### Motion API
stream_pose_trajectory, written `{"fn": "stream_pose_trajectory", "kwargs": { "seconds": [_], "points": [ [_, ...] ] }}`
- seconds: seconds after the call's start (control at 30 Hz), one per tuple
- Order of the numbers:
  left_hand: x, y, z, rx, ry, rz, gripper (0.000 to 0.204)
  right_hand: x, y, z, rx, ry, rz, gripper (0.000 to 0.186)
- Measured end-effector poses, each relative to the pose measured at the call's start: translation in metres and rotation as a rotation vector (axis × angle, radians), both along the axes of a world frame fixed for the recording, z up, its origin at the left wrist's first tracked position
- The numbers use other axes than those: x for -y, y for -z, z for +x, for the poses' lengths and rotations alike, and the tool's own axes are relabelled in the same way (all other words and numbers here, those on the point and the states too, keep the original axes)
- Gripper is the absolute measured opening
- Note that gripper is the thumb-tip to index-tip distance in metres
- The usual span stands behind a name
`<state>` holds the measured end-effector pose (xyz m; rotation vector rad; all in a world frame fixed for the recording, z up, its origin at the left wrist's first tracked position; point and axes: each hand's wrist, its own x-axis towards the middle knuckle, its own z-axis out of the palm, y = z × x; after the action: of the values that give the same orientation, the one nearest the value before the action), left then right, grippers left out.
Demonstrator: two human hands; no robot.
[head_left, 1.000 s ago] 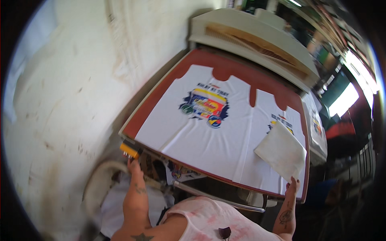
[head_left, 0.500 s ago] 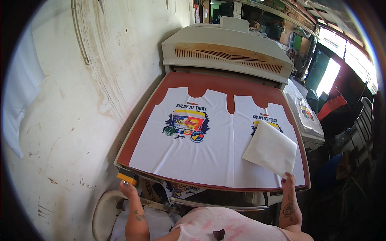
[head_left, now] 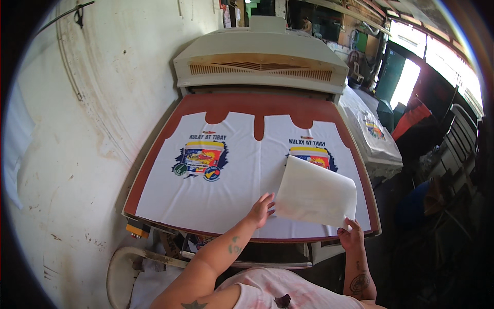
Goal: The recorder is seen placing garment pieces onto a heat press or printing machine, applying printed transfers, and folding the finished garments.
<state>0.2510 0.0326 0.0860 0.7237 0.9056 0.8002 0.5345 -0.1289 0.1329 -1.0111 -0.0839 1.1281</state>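
Two white shirt panels with colourful printed graphics lie side by side on the red bed of a large flat press. My right hand grips the bottom right corner of a white paper sheet, which partly covers the right panel's graphic. My left hand is open, fingers apart, over the lower middle of the panels, just left of the sheet's edge. A yellow-and-black control box sits at the press's front left corner.
The press hood spans the back. A stained wall runs along the left, with a white chair below. A stack of printed white fabric lies to the right. Farther back are a person and an open doorway.
My left hand has left the control box and moved right to beside the paper sheet. The sheet has shifted slightly in my right hand. The view has also turned.
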Motion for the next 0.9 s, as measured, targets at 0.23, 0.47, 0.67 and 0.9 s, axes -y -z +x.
{"fn": "stream_pose_trajectory", "kwargs": {
  "seconds": [0.23, 0.47, 0.67, 0.9],
  "points": [
    [-0.003, 0.012, 0.055, 0.123, 0.169, -0.097, 0.037, 0.026, 0.033, 0.054, 0.065, -0.192, -0.039, 0.032],
    [0.028, 0.02, 0.052, 0.001, 0.106, -0.124, 0.021, 0.033, 0.037, 0.017, -0.33, 0.114, 0.353, 0.049],
    [0.056, 0.04, 0.04, 0.032, 0.091, -0.165, 0.023, 0.033, 0.028, -0.068, -0.378, 0.198, 0.335, 0.068],
    [0.064, 0.046, 0.007, 0.08, 0.083, -0.209, 0.027, 0.027, 0.017, -0.143, -0.41, 0.123, 0.658, 0.073]
  ]
}}
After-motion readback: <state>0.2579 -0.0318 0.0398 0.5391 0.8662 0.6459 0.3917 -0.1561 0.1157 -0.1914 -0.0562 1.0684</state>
